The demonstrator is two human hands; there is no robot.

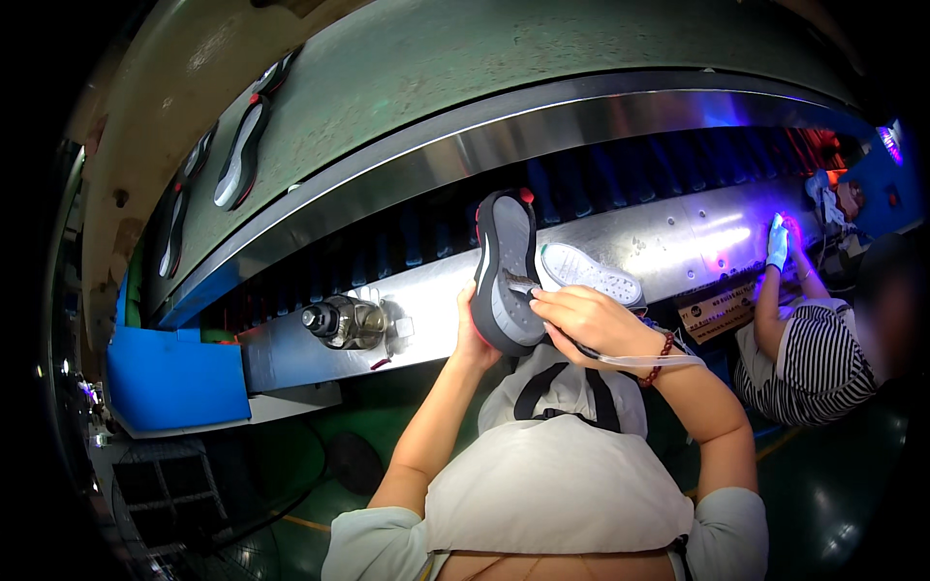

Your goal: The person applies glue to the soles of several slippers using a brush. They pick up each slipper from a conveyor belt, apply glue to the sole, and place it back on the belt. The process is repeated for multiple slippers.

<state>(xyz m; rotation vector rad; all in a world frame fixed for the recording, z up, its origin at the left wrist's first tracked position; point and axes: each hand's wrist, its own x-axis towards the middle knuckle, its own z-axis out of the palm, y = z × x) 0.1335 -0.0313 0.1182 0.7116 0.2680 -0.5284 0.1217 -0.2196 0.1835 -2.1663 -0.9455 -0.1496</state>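
Observation:
My left hand (472, 331) grips a shoe sole (506, 237) by its lower left side. The sole is grey inside with a dark rim and red at the tip, and stands tilted with its inner face toward me. My right hand (603, 324) is closed round a brush (521, 283), whose bristles meet the inner face of the sole near its middle. From the brush a clear tube (635, 360) runs back along my right wrist. Beyond my right hand, a white sole (591, 272) lies on the metal bench (441, 295).
A glass bottle with a black top (346, 321) stands left on the bench, near a blue box (174, 378). Several soles (242, 155) lie on the green conveyor belt (407, 68) behind the metal rail (484, 131). At the right, a person in stripes (814, 358) works under bluish light.

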